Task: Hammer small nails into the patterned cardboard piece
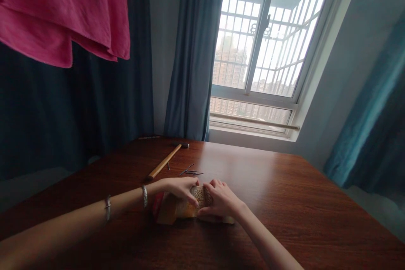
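Observation:
My left hand [182, 188] and my right hand [220, 198] curl round the two sides of a pale block with a dotted face [200, 195]. Its exact kind I cannot make out. Thumbs rest on its near side, while fingers go over the top and are partly hidden. Under and around the block lies a crumpled yellow and red wrapper [167, 211], partly covered by my hands. Beyond my hands are several loose nails [190, 172]. A hammer [165, 161] with a wooden handle lies behind my left hand, its dark head pointing away.
The brown wooden table [272, 202] spreads out on both sides of my hands. Dark blue curtains [193, 59] hang behind it, beside a barred window [256, 50]. A pink cloth [69, 12] hangs at the upper left.

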Demonstrator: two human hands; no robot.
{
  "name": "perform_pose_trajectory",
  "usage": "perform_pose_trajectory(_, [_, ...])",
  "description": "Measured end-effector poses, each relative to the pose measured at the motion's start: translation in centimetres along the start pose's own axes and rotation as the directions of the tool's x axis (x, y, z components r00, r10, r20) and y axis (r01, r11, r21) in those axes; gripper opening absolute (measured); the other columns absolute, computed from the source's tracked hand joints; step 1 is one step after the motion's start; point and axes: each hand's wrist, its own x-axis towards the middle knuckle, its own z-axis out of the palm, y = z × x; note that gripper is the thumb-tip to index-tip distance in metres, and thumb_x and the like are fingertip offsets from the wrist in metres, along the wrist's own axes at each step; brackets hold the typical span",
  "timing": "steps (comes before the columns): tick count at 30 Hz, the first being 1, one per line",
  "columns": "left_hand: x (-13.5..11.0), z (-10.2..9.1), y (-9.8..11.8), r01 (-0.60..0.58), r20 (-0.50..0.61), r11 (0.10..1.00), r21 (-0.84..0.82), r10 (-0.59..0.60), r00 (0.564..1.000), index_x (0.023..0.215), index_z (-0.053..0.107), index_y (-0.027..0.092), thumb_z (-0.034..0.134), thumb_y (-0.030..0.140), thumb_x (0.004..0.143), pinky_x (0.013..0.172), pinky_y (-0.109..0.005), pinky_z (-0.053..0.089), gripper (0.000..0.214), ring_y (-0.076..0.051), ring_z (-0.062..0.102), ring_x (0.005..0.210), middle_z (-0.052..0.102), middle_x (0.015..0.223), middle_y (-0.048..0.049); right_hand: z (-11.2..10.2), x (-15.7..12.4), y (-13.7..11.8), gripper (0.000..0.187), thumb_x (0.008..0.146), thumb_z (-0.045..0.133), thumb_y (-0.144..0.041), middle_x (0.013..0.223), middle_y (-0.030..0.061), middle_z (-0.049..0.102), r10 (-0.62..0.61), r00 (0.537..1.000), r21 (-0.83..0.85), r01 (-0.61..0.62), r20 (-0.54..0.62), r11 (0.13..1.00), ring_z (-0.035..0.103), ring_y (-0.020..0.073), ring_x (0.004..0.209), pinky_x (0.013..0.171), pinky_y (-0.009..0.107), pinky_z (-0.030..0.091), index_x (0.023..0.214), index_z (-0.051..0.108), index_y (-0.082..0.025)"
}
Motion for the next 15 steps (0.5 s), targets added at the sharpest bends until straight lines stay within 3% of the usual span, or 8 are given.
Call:
perform_pose_trajectory(2, [0.5,-0.3,-0.5,-0.019,0.017,0.999,-0.028,0.020,1.000,0.093,0.059,0.016,0.053,0.059,0.068,0.061,-0.024,0.039,0.050,-0.017,0.052,0.072,0.058,0.082,-0.0014,0.5,0.2,0.2,0.077,0.056,0.053,-0.075,0.103,0.0092,0.051,0.009,1.000,-0.025,-0.009,-0.015,1.000,0.048,0.0270,0.095,0.080,0.040,0.038,0.114,0.045,-0.024])
perform_pose_trajectory(4, [1.0,-0.5,-1.1,-0.032,0.036,0.997,-0.072,0.035,0.999,0.085,0.061,0.014,0.050,0.056,0.072,0.055,-0.023,0.036,0.045,-0.015,0.050,0.065,0.057,0.073,-0.0007,0.9,0.2,0.3,0.078,0.055,0.053,-0.076,0.102,0.0095,0.051,0.025,0.999,-0.038,-0.026,-0.032,0.999,0.048,0.0273,0.095,0.079,0.040,0.039,0.113,0.045,-0.024])
perform_pose_trajectory(12, [1.3,-0.5,-2.2,-0.002,0.061,0.950,-0.313,0.022,0.998,0.087,0.064,0.014,0.062,0.049,0.063,0.051,-0.020,0.033,0.042,-0.012,0.048,0.060,0.057,0.071,0.0005,0.4,0.2,0.5,0.078,0.051,0.059,-0.073,0.099,0.0090,0.057,0.058,0.998,0.034,-0.057,-0.037,0.998,0.052,0.0266,0.090,0.075,0.038,0.040,0.107,0.048,-0.021])
perform_pose_trajectory(15, [1.8,-0.1,-1.7,-0.012,0.045,0.943,-0.331,0.028,0.999,0.086,0.064,0.015,0.063,0.050,0.062,0.051,-0.020,0.033,0.042,-0.012,0.048,0.061,0.057,0.071,0.0006,-0.8,0.4,1.3,0.061,0.064,0.054,-0.067,0.092,0.0051,0.062,0.089,0.996,0.159,-0.091,0.021,0.983,0.055,0.0208,0.081,0.066,0.030,0.039,0.106,0.053,-0.023])
